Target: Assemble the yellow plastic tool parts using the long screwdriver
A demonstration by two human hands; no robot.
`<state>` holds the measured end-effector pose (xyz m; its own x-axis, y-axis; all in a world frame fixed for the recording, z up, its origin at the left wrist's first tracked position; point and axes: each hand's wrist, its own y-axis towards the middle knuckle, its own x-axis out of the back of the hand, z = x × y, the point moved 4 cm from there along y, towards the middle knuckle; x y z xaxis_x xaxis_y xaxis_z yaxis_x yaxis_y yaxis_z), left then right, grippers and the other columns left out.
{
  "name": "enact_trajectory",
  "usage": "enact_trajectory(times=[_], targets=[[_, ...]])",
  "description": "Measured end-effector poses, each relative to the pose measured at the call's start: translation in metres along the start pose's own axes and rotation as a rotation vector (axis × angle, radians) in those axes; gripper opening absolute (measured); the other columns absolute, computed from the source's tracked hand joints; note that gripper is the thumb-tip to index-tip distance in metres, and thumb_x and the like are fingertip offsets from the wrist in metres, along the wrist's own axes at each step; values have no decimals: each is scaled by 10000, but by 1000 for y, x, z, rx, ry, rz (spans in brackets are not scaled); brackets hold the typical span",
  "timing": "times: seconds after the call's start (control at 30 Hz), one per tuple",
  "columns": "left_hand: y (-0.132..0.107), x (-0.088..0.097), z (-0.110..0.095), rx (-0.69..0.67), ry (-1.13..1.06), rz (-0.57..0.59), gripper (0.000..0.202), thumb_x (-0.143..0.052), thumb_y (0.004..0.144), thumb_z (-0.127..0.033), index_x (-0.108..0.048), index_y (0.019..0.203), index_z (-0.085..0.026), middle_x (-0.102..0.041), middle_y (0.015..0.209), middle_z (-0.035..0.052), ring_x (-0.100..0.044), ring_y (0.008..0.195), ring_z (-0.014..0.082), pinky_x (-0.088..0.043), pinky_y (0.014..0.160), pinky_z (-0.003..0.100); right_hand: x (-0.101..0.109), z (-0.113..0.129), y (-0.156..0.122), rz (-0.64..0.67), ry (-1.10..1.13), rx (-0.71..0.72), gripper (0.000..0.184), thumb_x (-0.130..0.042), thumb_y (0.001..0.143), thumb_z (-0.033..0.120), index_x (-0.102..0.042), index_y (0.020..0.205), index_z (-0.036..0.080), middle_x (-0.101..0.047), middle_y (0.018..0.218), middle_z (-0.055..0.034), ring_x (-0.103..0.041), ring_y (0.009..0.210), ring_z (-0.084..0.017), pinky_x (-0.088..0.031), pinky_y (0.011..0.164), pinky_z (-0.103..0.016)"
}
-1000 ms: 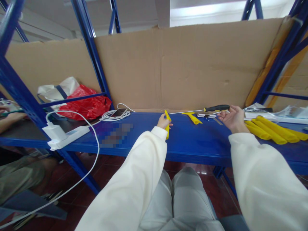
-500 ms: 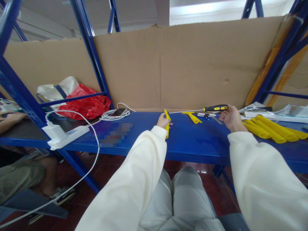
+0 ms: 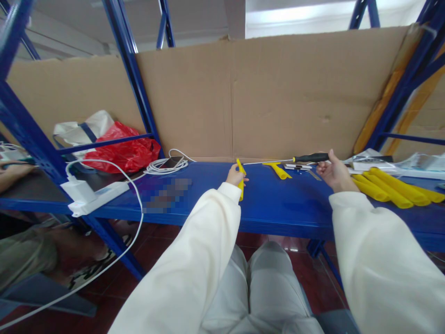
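Observation:
My left hand point(image 3: 235, 176) is closed round a yellow plastic handle piece point(image 3: 241, 188), held upright above the blue table. In my right hand point(image 3: 334, 172) is the butt of a screwdriver point(image 3: 310, 157) with a black and yellow handle. Its long metal shaft runs level to the left, and the tip meets the upper part of the yellow piece. The exact contact point is too small to make out. Between my hands, a T-shaped yellow piece point(image 3: 280, 171) lies on the table, beside small metal parts point(image 3: 298, 166).
Several yellow tubular pieces point(image 3: 399, 188) lie at the right. To the left are a coiled white cable point(image 3: 163, 166), a red plastic bag point(image 3: 125, 148) and a white power strip point(image 3: 100, 198). Cardboard point(image 3: 278, 93) backs the blue table point(image 3: 278, 208). Another person's hand point(image 3: 15, 174) shows far left.
The screwdriver's handle has turned about its shaft, and my right hand's fingers have shifted on its butt. My left hand and the yellow piece stay in place. The other person's leg has moved.

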<state>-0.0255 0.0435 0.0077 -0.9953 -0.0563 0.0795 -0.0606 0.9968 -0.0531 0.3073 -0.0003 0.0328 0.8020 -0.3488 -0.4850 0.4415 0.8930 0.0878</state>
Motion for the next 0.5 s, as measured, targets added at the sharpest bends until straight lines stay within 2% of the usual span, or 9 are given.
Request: enact_trajectory(times=[0.1,0.2,0.33,0.5], targets=[[1,0,0,-6,1,-2,699,-629,890,17,-497,1523,-249,-773,1077,60,-736,640,112,-459,454,130,-1,0,-1,-45,-9,-15,396,-568,1086,403,-563,727,237,-548,546,-11,-521,482,-138,-475,425,-229],[1,0,0,-8,0,-5,701,-636,883,21,-509,1518,-246,-774,1066,59,-732,635,113,-457,447,132,-4,-1,-3,-34,-49,-2,418,-486,1132,330,-550,733,224,-584,600,1,-542,493,-112,-483,450,-186],[1,0,1,-8,-5,-12,685,-668,877,0,-533,1505,-240,-777,1151,90,-742,646,119,-461,461,147,-6,1,-7,-13,-57,48,434,-614,1087,371,-470,703,230,-490,550,40,-439,435,-99,-413,394,-180],[1,-1,2,-17,2,4,696,-709,874,-52,-523,1516,-249,-777,1217,113,-764,678,135,-459,467,145,0,-1,1,-66,-33,4,359,-630,1057,344,-518,730,247,-486,549,31,-465,446,-123,-429,375,-213]])
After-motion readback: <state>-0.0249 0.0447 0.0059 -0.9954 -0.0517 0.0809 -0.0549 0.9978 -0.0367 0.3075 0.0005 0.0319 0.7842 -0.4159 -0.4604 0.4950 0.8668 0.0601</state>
